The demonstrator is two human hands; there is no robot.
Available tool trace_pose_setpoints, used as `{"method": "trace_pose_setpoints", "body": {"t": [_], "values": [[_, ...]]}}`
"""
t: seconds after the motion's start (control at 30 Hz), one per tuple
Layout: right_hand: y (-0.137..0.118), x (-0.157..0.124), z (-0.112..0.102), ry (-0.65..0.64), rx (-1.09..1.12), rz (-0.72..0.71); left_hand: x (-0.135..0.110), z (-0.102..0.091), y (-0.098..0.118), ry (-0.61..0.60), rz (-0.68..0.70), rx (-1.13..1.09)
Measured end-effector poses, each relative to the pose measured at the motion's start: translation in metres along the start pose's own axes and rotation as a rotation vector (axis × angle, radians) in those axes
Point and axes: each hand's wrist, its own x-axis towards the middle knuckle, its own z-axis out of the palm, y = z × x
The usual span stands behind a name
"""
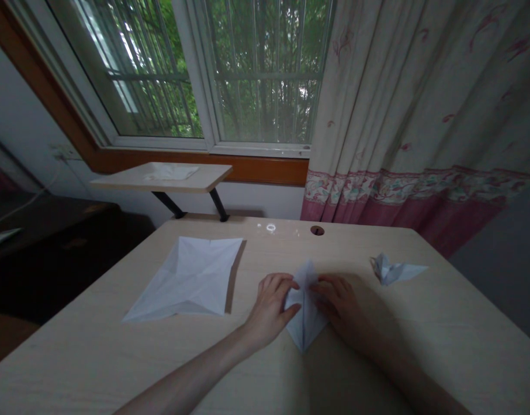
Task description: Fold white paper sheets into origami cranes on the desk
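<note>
Folded paper (305,323): long axis ran near-far, tip pointed near | left grip (271,305), right grip (340,305): both grasped its sides | counter (96,346): creased sheet (182,282) left, small paper piece (397,269) right

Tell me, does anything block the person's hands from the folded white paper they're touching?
Nothing visible does. The left hand and right hand are already on the folded white paper, one at each side. The larger creased sheet and the small folded paper piece lie apart from it, one to each side.
</note>
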Motion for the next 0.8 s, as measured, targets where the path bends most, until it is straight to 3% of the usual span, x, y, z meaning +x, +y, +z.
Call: {"method": "trace_pose_setpoints", "body": {"t": [0.17,0.4,0.63,0.8], "values": [[0.001,-0.002,0.004,0.042,0.039,-0.049,-0.002,0.003,-0.003,0.065,-0.047,-0.157],[0.003,-0.007,0.005,0.150,0.119,0.072,-0.002,0.001,0.001,0.079,-0.075,-0.276],[-0.003,-0.008,-0.008,0.087,0.112,0.084,-0.002,0.001,0.001,0.067,-0.103,-0.331],[-0.004,-0.002,-0.009,-0.039,0.119,0.090,0.000,-0.001,0.004,0.031,-0.120,-0.206]]}}
